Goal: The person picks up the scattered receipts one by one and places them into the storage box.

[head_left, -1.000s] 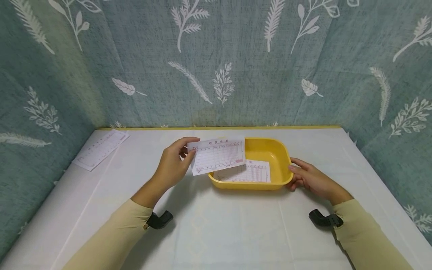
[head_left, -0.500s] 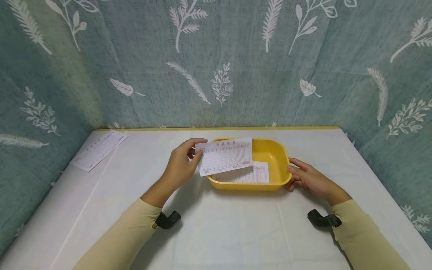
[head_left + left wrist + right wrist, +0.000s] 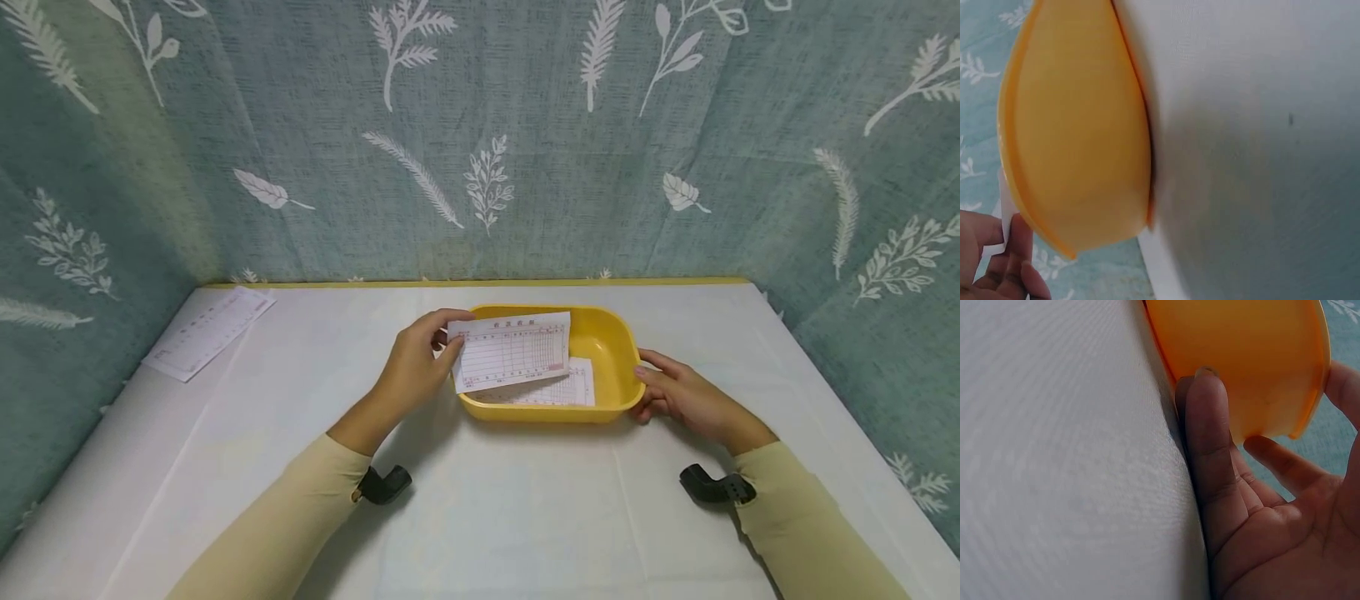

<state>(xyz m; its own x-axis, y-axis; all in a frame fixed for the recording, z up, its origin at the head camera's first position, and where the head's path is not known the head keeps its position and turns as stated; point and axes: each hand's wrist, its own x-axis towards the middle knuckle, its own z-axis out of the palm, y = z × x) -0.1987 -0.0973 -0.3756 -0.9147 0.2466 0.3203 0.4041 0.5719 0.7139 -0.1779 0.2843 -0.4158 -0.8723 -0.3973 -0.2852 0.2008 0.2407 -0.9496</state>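
My left hand (image 3: 414, 360) pinches the left end of a printed receipt slip (image 3: 512, 352) between thumb and fingers. The slip is tilted over the left part of a yellow plastic basin (image 3: 613, 371). Below it, a second receipt slip (image 3: 582, 385) lies inside the basin, partly covered. At the basin's right end, my right hand (image 3: 686, 402) holds it, the thumb at the rim and the fingers against the outer wall. The left wrist view shows the basin's outer side (image 3: 1079, 137), with the held slip's edge (image 3: 1007, 206) beyond the rim, mostly hidden.
More printed slips (image 3: 210, 333) lie overlapping at the far left of the white-covered table (image 3: 517, 508). Patterned green cloth (image 3: 480, 108) rises behind the table and on both sides. A black strap-on device (image 3: 384, 485) sits at each wrist.
My left hand has moved the slip to the right and slightly down, further over the basin. The right hand stays at the basin's right end. The head view has shifted slightly.
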